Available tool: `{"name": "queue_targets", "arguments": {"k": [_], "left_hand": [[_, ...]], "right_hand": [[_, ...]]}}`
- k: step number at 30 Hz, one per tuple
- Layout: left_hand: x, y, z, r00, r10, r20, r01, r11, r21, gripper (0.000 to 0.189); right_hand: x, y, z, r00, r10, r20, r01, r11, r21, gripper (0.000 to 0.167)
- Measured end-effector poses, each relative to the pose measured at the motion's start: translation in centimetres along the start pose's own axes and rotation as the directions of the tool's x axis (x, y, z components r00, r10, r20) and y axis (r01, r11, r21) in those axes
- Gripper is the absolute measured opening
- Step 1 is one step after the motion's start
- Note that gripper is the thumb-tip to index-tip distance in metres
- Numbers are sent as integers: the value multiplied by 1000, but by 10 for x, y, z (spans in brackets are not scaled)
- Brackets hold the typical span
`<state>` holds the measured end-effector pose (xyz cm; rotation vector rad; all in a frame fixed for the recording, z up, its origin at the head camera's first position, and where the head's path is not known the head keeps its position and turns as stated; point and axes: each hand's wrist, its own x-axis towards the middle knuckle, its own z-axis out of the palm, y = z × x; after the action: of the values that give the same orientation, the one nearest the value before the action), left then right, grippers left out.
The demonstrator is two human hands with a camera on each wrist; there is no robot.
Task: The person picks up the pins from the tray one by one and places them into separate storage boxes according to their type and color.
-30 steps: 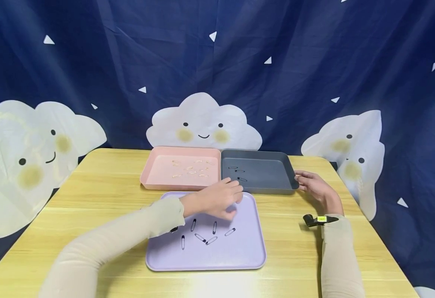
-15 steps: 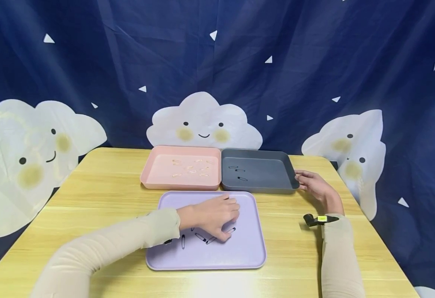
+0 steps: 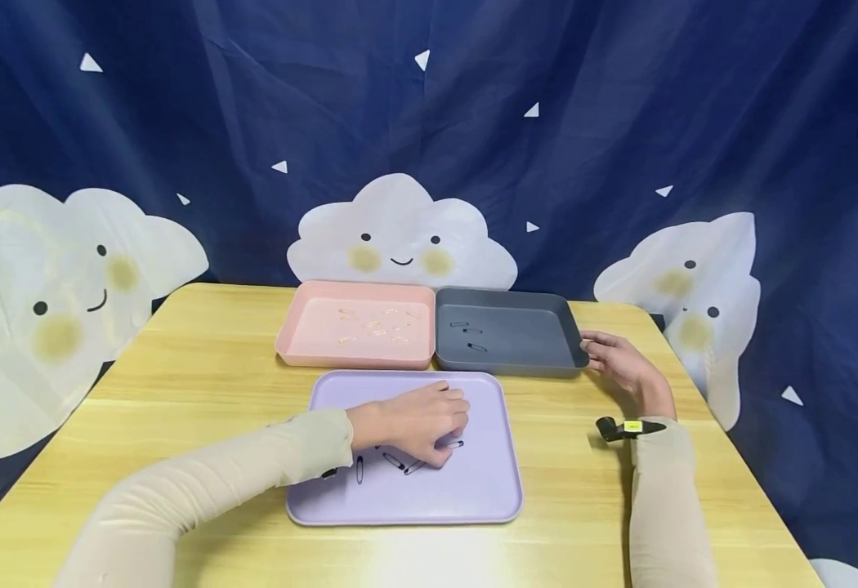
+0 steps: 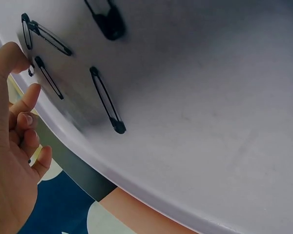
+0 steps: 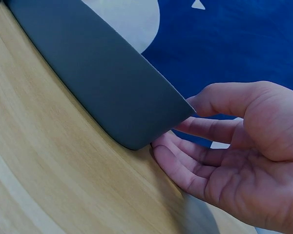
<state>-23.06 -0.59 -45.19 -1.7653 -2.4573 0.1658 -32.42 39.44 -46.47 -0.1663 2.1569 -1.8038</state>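
Note:
My left hand (image 3: 417,420) is over the lilac tray (image 3: 436,510), fingers pointing down. In the left wrist view its thumb and index finger stand slightly apart around the end of a small safety pin (image 4: 31,70). Several black-headed safety pins (image 4: 107,100) lie about on the lilac tray, some partly covered by the hand in the head view. My right hand (image 3: 620,365) holds the near right corner of the dark grey tray (image 5: 107,83), thumb at the rim and fingers against the outer wall. Three dark safety pins (image 3: 476,348) lie in that tray's left part.
Left of the dark grey tray, touching it, is a pink tray (image 3: 359,359) with several pale gold pins (image 3: 377,331). All three trays stand on a wooden table (image 3: 201,376). Behind hangs a dark blue curtain (image 3: 355,98) with clouds.
My left hand has come back from the dark grey tray's near edge, down over the pins on the lilac tray. My right hand keeps its hold on the corner. The view has tilted slightly.

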Motion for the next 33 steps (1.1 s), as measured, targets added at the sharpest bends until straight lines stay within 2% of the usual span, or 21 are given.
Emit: {"name": "queue_targets", "arguments": {"k": [12,19,28,33], "left_hand": [[3,-3,-1,998,31,-57,-29,999,38,10],[7,-3,0,999,19,-31,-18,999,30,7],[11,-1,-6,1000,-7,19,7,1000,12,8],[14,-2,-6,1000,-2,23,2,1000,3,8]], "right_hand": [[1,1,-1,1000,10,-12,-10,1000,-3,62],[1,0,0,1000,14,-8,-14,1000,-4,63],[1,0,1,1000,-4,-10,4,1000,13,60],[2,1,-1,1000,-1,-6,1,1000,11,62]]}}
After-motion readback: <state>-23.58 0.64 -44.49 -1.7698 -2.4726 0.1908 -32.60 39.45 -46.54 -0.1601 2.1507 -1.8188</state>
